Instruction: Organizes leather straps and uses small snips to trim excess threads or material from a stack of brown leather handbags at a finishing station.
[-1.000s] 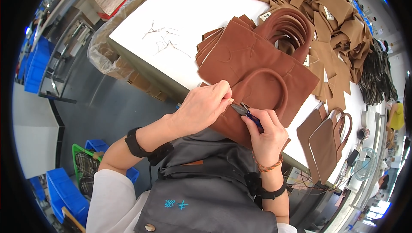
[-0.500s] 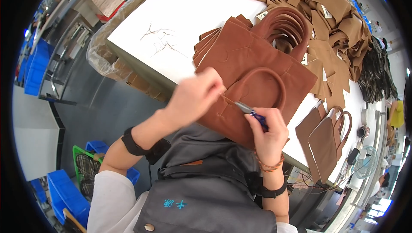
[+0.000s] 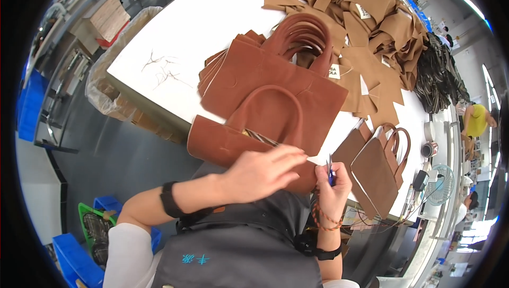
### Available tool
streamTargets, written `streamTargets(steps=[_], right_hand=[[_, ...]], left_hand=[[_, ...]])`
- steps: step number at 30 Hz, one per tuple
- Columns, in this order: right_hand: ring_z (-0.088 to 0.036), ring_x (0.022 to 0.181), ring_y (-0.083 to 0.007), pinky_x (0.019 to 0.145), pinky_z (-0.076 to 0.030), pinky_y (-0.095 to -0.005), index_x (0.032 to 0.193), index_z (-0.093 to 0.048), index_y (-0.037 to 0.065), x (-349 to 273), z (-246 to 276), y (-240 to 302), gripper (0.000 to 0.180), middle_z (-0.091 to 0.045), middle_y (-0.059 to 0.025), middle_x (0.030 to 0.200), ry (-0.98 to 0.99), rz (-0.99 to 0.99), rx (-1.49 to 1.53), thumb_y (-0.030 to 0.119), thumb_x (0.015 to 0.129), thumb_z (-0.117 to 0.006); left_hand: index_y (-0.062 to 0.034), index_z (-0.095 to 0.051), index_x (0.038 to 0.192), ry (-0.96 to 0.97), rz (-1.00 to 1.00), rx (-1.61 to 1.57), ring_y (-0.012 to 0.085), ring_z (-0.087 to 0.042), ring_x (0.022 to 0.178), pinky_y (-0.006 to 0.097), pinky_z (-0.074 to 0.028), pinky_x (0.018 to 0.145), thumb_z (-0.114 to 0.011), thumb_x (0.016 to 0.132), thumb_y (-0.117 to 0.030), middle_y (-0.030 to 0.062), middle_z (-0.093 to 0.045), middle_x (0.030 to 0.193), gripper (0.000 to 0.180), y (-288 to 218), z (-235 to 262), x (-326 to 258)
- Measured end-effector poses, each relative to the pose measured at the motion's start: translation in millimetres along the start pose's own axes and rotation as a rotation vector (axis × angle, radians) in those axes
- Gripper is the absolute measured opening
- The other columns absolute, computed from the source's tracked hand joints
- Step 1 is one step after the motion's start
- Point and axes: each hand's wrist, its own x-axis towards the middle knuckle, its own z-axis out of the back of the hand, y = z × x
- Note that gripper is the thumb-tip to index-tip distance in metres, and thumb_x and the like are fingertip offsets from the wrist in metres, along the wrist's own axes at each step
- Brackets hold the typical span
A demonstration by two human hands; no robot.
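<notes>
A reddish-brown leather bag panel [image 3: 213, 140] with a looped handle lies near me, its near left edge curled up in a roll. My left hand [image 3: 262, 171] lies across this panel's near side, fingers stretched out and thumb apart, holding nothing that shows. In my right hand [image 3: 335, 190] are small thread snips [image 3: 331, 172] with blue handles, their blades pointing up and away from me. Beneath and beyond the near panel is a stack of matching panels [image 3: 313, 97], their handles [image 3: 305, 23] fanned together.
Loose thread ends [image 3: 161, 69] lie on the white table [image 3: 175, 28]. Brown cut pieces [image 3: 366, 12] heap up at the far right, beside black straps [image 3: 437, 73]. Darker brown bag panels [image 3: 376, 171] rest at the right, near a small fan [image 3: 440, 184]. A lined bin [image 3: 103, 84] stands off the left edge.
The near panel's edge has curled upward. My left hand has gone from a closed pinch at a thread to stretched fingers nearer the right hand. The snips now point more upward.
</notes>
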Motion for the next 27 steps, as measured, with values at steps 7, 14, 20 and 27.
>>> streamTargets(steps=[7,14,20,27], right_hand=[[-0.053,0.064,-0.0022,0.051,-0.043,-0.0171,0.093,-0.061,0.002,5.7,-10.2,19.8,0.007,-0.066,-0.0067,0.097,0.068,-0.059,0.236,0.009,0.092,-0.062],[-0.054,0.066,-0.0022,0.056,-0.041,-0.0162,0.098,-0.062,0.0,6.3,-19.7,0.1,0.014,-0.064,0.0005,0.079,0.257,-0.074,0.306,0.0,0.085,-0.069],[-0.04,0.051,-0.0004,0.047,-0.037,-0.0189,0.099,-0.063,0.001,-0.5,-8.7,22.5,0.024,-0.065,-0.0033,0.079,0.08,-0.199,0.594,0.023,0.098,-0.055],[-0.04,0.048,-0.0022,0.046,-0.034,-0.0191,0.092,-0.06,0.003,-1.4,31.4,42.1,0.027,-0.061,-0.0034,0.074,-0.153,0.187,0.573,0.027,0.101,-0.05]], left_hand=[[-0.0032,-0.057,0.095,-0.033,0.13,-0.281,0.0112,-0.06,0.065,0.026,-0.047,0.056,-0.066,0.087,-0.008,0.0041,-0.058,0.088,0.013,8.4,-16.7,16.3],[-0.0022,-0.05,0.094,0.046,0.252,-0.626,0.0104,-0.056,0.064,0.025,-0.043,0.056,-0.061,0.091,-0.007,0.0052,-0.058,0.079,0.013,-31.1,22.8,25.1],[-0.0028,-0.052,0.09,-0.063,-0.136,-0.56,0.0132,-0.057,0.064,0.026,-0.045,0.057,-0.064,0.086,-0.002,0.0061,-0.06,0.079,0.013,-50.9,43.8,34.5],[-0.0024,-0.054,0.073,-0.068,-0.504,-1.323,0.0146,-0.051,0.055,0.026,-0.039,0.047,-0.054,0.084,-0.068,0.0093,-0.058,0.066,0.067,-76.4,62.9,28.8]])
